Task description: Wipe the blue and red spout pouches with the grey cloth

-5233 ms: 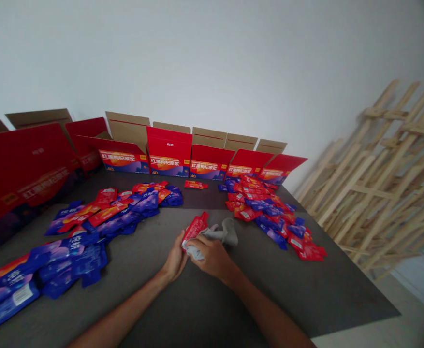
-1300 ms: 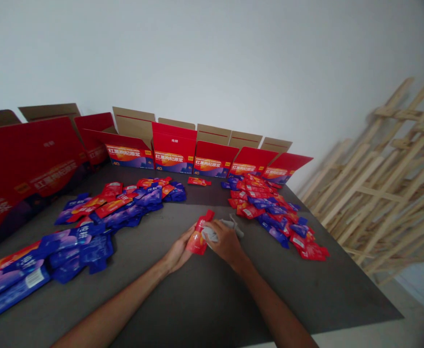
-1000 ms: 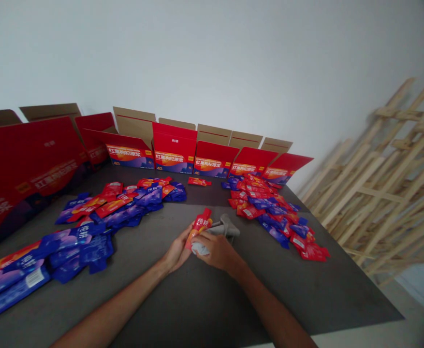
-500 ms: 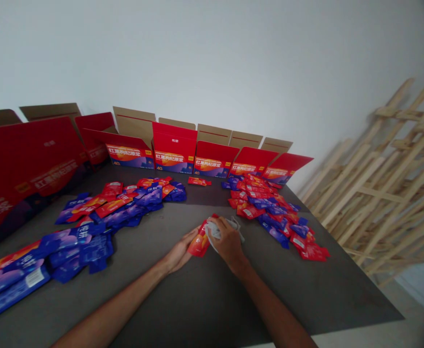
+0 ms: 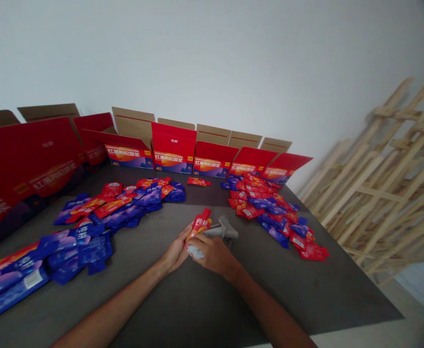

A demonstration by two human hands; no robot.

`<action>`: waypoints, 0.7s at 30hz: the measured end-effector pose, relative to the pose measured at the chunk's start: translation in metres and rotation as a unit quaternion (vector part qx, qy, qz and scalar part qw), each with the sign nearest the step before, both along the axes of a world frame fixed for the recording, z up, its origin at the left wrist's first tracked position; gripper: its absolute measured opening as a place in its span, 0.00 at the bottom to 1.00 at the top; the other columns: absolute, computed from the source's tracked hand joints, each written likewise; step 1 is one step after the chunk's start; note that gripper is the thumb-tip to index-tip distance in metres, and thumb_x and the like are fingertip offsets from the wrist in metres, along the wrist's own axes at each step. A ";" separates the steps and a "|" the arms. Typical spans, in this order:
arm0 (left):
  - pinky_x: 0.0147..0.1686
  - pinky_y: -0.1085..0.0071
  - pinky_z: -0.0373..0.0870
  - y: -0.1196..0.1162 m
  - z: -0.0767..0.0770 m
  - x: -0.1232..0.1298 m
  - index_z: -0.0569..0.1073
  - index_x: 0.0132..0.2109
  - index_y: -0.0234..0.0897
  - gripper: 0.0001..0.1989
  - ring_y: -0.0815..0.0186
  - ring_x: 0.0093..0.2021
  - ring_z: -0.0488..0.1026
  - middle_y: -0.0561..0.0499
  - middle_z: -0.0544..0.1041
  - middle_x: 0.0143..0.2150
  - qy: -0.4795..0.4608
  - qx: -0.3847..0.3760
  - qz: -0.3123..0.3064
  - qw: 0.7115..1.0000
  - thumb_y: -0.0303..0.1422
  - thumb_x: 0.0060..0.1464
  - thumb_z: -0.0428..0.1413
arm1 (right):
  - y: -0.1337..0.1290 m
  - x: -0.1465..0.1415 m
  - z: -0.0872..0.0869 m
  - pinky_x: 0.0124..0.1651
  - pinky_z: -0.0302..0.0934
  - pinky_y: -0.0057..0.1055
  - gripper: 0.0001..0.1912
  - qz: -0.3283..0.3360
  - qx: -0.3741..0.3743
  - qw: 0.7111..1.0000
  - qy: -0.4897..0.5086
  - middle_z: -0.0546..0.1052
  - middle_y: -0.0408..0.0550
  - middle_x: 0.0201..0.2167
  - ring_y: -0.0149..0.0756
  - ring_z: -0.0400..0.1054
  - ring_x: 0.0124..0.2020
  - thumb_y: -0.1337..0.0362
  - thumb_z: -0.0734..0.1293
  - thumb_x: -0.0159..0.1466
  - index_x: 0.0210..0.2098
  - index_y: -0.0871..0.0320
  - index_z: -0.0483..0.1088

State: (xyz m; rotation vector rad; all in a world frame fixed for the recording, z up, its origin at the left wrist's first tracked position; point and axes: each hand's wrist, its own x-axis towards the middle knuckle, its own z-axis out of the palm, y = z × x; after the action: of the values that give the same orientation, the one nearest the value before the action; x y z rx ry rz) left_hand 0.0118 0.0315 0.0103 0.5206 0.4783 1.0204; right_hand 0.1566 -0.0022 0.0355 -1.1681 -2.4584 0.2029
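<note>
Left hand gripping a glossy red foil sachet, right hand bunching soft gray cloth against it

**Plain, softly lit room**

A smooth white wall fills the view from 9 to 3 o'clock, evenly lit and dimming slightly toward the edges. At 3 o'clock, overlapping frames of unpainted wooden slats lean against it. A dark grey tabletop spreads across the lower view, its corner at 4 o'clock, where a pale floor shows beyond it.
</note>
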 end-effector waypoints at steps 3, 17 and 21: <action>0.50 0.68 0.69 0.000 -0.003 0.000 0.77 0.50 0.32 0.13 0.63 0.43 0.78 0.44 0.81 0.47 -0.001 0.016 -0.005 1.000 0.33 0.59 0.58 | 0.003 0.004 0.001 0.42 0.66 0.31 0.18 -0.040 0.014 0.999 0.023 0.76 0.46 0.47 0.39 0.73 0.44 0.67 0.69 0.61 0.51 0.52 0.69; 0.58 0.65 0.64 -0.003 -0.003 0.003 0.76 0.52 0.34 0.15 0.59 0.52 0.75 0.44 0.80 0.50 0.011 0.036 -0.015 0.999 0.32 0.59 0.58 | 0.013 0.019 0.003 0.46 0.66 0.32 0.16 -0.131 0.044 0.986 0.093 0.76 0.49 0.47 0.38 0.72 0.45 0.67 0.66 0.64 0.52 0.53 0.69; 0.50 0.68 0.69 0.001 -0.003 0.001 0.76 0.52 0.34 0.15 0.62 0.45 0.77 0.45 0.81 0.45 0.004 0.023 0.012 1.000 0.33 0.59 0.58 | 0.005 0.007 -0.001 0.44 0.65 0.30 0.19 -0.018 -0.001 0.999 0.042 0.76 0.46 0.48 0.37 0.73 0.45 0.66 0.69 0.61 0.52 0.52 0.69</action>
State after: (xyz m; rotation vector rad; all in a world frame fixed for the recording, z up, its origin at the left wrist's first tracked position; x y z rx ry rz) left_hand 0.0130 0.0324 0.0071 0.5606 0.4695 1.0549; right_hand 0.1634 0.0030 0.0345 -1.1803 -2.3619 0.2397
